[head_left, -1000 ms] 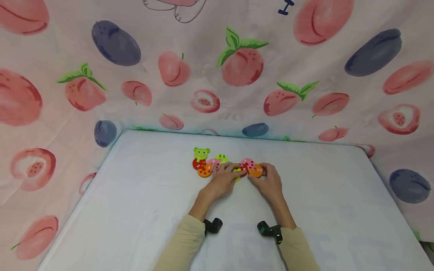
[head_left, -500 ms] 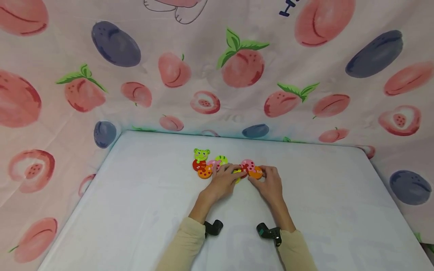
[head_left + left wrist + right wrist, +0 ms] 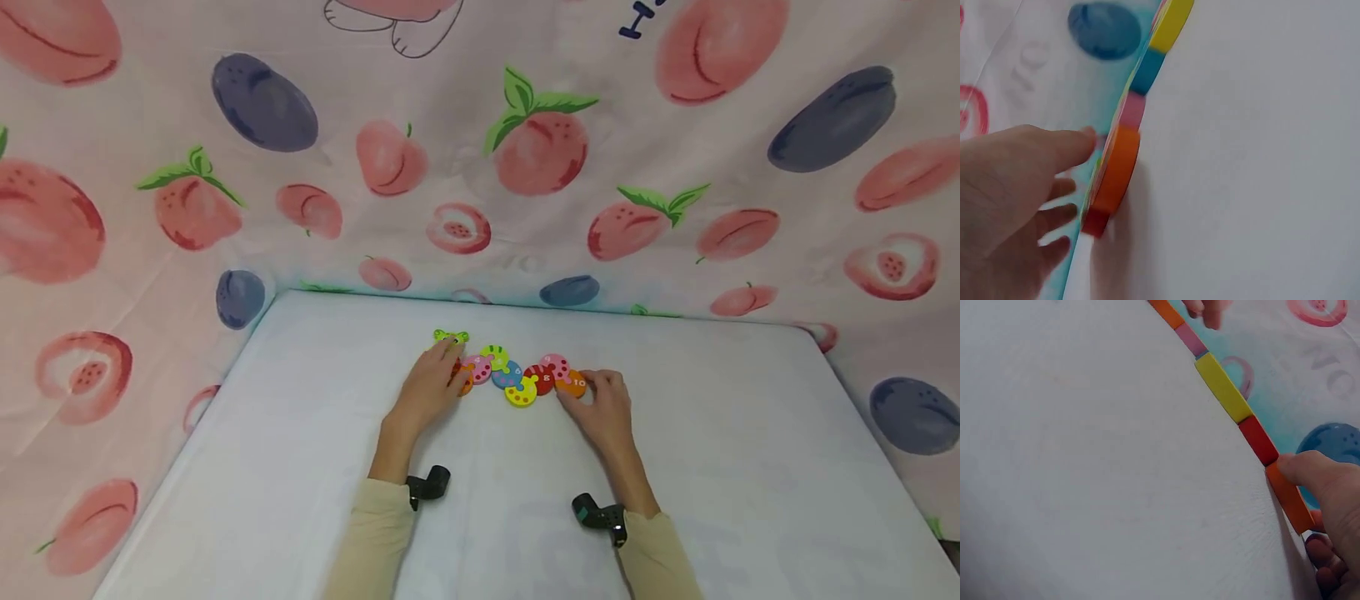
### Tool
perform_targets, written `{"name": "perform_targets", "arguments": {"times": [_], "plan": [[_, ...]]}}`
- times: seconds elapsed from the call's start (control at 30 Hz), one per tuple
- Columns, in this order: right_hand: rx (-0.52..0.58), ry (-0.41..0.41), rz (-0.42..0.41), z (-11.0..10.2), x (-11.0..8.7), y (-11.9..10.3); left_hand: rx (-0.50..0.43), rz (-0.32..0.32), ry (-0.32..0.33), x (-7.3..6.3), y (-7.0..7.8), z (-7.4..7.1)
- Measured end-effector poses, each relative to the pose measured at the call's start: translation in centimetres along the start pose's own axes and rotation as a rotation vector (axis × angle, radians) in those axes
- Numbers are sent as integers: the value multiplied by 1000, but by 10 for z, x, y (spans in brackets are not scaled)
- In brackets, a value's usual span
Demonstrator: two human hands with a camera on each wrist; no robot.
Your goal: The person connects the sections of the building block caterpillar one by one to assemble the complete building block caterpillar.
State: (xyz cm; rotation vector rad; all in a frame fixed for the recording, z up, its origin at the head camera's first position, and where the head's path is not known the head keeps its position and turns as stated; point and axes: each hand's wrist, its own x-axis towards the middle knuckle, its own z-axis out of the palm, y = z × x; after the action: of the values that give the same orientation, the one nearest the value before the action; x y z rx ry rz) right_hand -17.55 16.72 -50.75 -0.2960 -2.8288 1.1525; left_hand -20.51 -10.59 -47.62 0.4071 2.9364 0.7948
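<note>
A caterpillar puzzle of joined, round, numbered pieces lies on the white table. At its left end is the green head piece (image 3: 451, 337), partly hidden by my left hand (image 3: 423, 387). That hand is over the first pieces, its fingers apart; the left wrist view shows thumb and fingers beside the orange piece (image 3: 1118, 172) and holding nothing. My right hand (image 3: 606, 417) pinches the orange piece numbered 10 (image 3: 573, 384) at the right end, its thumb on the near edge. Between the hands lie pink, green, blue piece (image 3: 507, 375), yellow piece (image 3: 521, 392) and red piece (image 3: 539, 380).
The white table (image 3: 487, 517) spreads around the puzzle. Behind it hangs a fruit-printed cloth (image 3: 390, 83), meeting the table's back edge. A small black camera (image 3: 430, 485) sits on the left wrist and another black camera (image 3: 597, 514) on the right.
My left hand has moved left from the middle pieces to the head end, uncovering the blue and yellow pieces. The right hand stays at the orange 10 piece.
</note>
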Motion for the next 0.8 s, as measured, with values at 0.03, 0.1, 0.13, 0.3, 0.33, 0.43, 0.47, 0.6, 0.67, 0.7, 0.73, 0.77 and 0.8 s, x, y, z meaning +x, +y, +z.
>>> {"name": "perform_targets", "arguments": {"times": [0.03, 0.1, 0.13, 0.3, 0.33, 0.43, 0.47, 0.6, 0.67, 0.7, 0.73, 0.77, 0.8], "plan": [[2, 3, 2, 0, 0, 0, -6, -33, -29, -1, -5, -2], [2, 4, 9, -1, 0, 1, -30, -75, -87, -3, -10, -6], [2, 5, 11, -1, 0, 1, -48, -83, -109, -4, -12, -7], [9, 6, 15, -2, -1, 2, -85, -96, -175, -7, -11, -13], [10, 7, 14, -3, -1, 1, -86, -102, -183, -7, -11, -13], [18, 16, 8, -2, -1, 1, -76, -113, -187, -8, -9, -15], [22, 18, 6, -2, -1, 0, -71, -118, -186, -8, -8, -15], [32, 27, 4, 0, -2, 0, -32, -135, -184, -10, -3, -15], [34, 30, 5, 0, -2, 0, -5, -140, -184, -11, 1, -14], [31, 32, 4, 0, -2, 1, 4, -142, -184, -12, 2, -14], [28, 33, 1, 0, -2, 1, 12, -142, -181, -13, 4, -14], [26, 33, 0, 0, -2, 1, 17, -140, -176, -14, 6, -14], [24, 30, -1, -1, -3, 1, 20, -138, -172, -14, 7, -14]]}}
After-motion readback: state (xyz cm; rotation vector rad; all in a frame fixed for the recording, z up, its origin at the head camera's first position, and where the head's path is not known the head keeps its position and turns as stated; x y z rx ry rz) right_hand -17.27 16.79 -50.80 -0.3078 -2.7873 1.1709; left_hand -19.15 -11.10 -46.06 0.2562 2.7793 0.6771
